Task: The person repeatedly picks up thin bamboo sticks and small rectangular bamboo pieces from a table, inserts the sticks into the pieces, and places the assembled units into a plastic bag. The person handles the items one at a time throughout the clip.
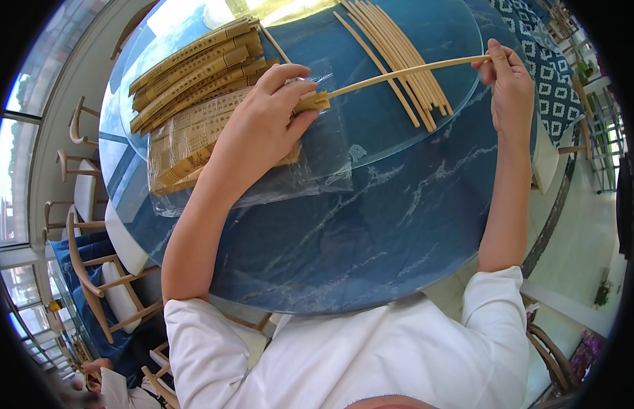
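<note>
My left hand (266, 112) is closed around a brown paper chopstick sleeve (318, 101), whose open end points right. Out of that end runs a long wooden chopstick (405, 71); whether a second lies behind it, I cannot tell. My right hand (508, 85) pinches its far right end, above the table's right side. Below the chopstick lies a row of loose chopsticks (392, 51), side by side. Under my left forearm a clear plastic bag (324, 160) holds a stack of flat brown sleeves (187, 150), partly hidden. Several more brown sleeves (194, 65) are piled beyond it.
A round glass turntable (378, 150) sits on the round blue marbled table (358, 232). One more chopstick (275, 44) lies beside the sleeve pile. Wooden chairs (102, 279) stand to the left, and a patterned cloth (545, 75) is at the right. Another person (119, 388) is at lower left.
</note>
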### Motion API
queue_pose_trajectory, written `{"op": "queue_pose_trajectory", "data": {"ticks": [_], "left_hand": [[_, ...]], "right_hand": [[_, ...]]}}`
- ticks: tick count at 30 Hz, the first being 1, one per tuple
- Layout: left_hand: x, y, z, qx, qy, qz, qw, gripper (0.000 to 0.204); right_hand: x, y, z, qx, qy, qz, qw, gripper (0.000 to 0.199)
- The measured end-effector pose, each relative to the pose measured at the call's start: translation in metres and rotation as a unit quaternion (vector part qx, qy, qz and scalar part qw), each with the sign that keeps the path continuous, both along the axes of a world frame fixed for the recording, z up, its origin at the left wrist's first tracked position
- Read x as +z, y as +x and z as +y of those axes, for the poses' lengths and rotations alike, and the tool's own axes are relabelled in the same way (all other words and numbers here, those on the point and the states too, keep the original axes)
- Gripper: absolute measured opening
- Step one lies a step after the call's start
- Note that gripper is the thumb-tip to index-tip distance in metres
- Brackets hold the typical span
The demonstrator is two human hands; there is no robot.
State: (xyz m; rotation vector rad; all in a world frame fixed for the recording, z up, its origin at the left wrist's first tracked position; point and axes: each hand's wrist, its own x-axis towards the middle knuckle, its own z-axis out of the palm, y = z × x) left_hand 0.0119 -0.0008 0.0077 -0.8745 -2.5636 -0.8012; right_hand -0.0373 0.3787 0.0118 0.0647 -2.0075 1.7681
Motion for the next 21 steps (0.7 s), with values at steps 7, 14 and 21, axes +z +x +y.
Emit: {"op": "queue_pose_trajectory", "data": {"ticks": [7,14,21], "left_hand": [[-0.004,-0.004,-0.002,-0.001,-0.015,-0.002,1.0,0.024],[0.003,-0.004,-0.002,0.001,-0.008,0.002,1.0,0.025],[0.002,-0.004,-0.001,-0.028,0.016,0.018,0.999,0.023]], "right_hand": [[0.004,0.006,-0.007,-0.018,0.034,-0.009,0.999,0.033],[-0.012,-0.01,0.007,0.049,-0.022,-0.09,0.994,0.03],[-0.008,-0.003,-0.004,0.08,-0.031,-0.098,0.991,0.028]]}}
